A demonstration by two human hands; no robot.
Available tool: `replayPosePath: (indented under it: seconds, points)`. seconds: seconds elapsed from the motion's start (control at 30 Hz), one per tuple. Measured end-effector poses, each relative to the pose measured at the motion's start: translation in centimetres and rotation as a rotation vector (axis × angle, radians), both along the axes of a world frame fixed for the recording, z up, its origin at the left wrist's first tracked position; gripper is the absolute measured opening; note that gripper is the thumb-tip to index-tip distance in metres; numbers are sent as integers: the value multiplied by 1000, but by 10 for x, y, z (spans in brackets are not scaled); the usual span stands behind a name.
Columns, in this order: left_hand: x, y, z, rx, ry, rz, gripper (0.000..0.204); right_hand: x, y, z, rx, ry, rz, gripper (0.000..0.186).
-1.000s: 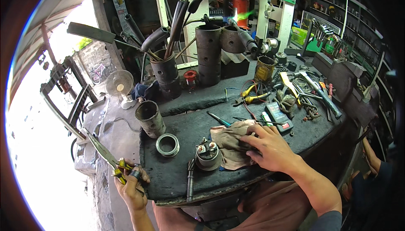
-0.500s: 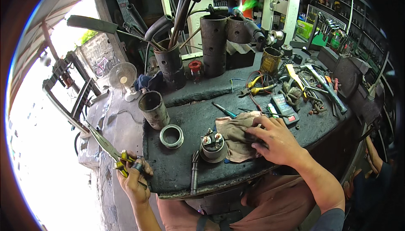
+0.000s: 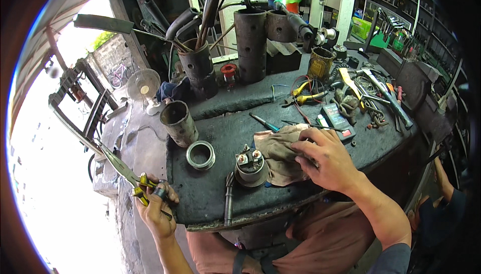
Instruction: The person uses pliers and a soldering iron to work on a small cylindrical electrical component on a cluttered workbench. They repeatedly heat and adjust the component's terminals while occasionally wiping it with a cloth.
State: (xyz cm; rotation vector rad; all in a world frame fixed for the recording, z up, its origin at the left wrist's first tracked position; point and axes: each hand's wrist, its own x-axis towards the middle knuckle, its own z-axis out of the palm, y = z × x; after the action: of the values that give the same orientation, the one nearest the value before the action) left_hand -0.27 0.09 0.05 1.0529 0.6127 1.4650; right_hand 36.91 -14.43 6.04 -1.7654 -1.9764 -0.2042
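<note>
My left hand (image 3: 159, 213), off the bench's left edge, is closed around long-nose pliers (image 3: 119, 165) with yellow and black handles, jaws pointing up and left. A small dark cylindrical part (image 3: 160, 192) is held in the same grip. Over the brown cloth (image 3: 280, 151) hovers my right hand (image 3: 329, 160), fingers bent and apart, gripping nothing visible. Left of the cloth stands a round metal part with two copper terminals (image 3: 250, 168). Beside it are a dark rod-shaped tool (image 3: 229, 201) and a metal ring (image 3: 200, 156).
On the black bench (image 3: 210, 194) stand an open metal cylinder (image 3: 179, 126) and a tall dark tube (image 3: 250, 48). A torch (image 3: 295, 23) burns with a green flame at the back. Yellow-handled pliers (image 3: 305, 96), a meter (image 3: 338, 121) and a hammer (image 3: 388, 96) lie right.
My right hand has lifted slightly from the cloth and shifted a little right. The view has moved slightly; my left hand keeps its hold on the pliers.
</note>
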Motion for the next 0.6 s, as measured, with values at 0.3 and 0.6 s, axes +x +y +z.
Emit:
replayPosePath:
  seconds: [0.3,0.6]
  points:
    - [-3,3,-4,11,43,-21,39,2,-1,-2,-111,-36,23,37]
    - [-2,1,-3,1,37,-27,37,1,-3,-1,-152,-1,13,34]
